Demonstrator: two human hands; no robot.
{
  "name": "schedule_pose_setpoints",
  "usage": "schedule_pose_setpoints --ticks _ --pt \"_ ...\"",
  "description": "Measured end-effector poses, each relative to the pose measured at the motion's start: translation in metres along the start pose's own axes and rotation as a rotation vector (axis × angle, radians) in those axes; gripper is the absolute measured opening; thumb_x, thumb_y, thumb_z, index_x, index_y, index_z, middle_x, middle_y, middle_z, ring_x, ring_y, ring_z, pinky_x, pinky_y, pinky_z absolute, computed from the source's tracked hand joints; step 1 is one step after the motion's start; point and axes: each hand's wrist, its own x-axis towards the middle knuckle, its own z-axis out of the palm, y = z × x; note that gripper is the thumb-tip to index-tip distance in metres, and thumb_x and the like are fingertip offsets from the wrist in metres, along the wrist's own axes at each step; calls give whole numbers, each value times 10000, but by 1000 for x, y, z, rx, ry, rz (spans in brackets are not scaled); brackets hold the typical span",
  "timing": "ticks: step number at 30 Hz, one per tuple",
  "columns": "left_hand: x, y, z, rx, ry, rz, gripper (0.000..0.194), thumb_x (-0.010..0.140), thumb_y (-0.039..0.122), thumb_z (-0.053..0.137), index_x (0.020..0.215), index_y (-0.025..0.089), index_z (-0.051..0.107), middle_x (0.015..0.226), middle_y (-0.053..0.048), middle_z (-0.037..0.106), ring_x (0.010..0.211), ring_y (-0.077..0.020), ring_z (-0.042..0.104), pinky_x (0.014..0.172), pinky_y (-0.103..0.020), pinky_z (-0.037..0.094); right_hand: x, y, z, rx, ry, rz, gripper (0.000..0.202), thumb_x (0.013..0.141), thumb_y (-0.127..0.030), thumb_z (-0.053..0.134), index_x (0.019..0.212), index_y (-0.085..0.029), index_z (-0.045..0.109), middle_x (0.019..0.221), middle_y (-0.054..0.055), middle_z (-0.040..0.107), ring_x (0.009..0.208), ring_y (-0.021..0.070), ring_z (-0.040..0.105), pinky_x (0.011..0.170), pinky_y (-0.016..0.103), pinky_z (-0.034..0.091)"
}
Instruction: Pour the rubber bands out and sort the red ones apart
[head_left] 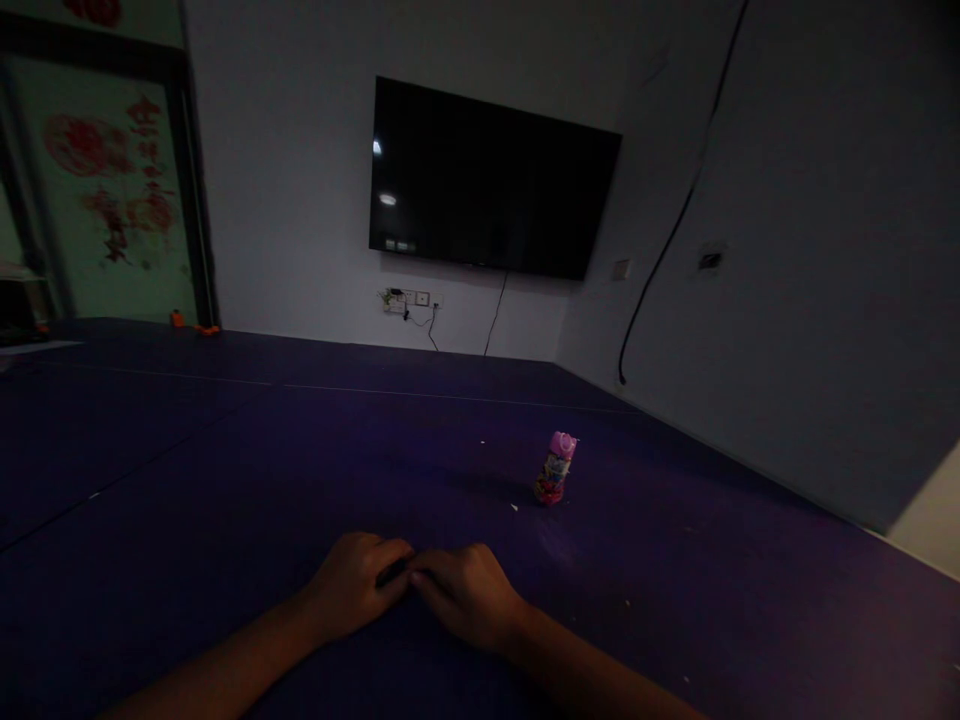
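Note:
Near the bottom centre, my left hand [358, 585] is closed around a small black object [391, 572], whose exact kind is too dark to tell. My right hand [472, 595] touches it from the right, its fingers bent and meeting the left fingertips; whether it also grips the black object is hidden. Beyond my right hand, a small bottle [554, 470] with a pink cap and a colourful label stands upright on the purple surface [337, 460]. Neither hand touches the bottle.
A black television [491, 185] hangs on the back wall, with sockets [422, 299] and cables under it. A black cable [667, 245] runs down the right wall. Small orange items [208, 330] lie near the door at the left. Small white scraps [514, 507] dot the surface.

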Motion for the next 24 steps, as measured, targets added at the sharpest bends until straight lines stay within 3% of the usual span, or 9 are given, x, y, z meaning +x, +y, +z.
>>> schedule_pose_setpoints --ticks 24 --pt "0 1 -1 7 2 -18 134 831 301 550 803 186 613 535 41 561 488 -118 523 485 -217 305 0 -4 -4 -15 -20 -14 251 929 -307 394 1016 -237 619 919 -3 720 722 122 666 592 213 399"
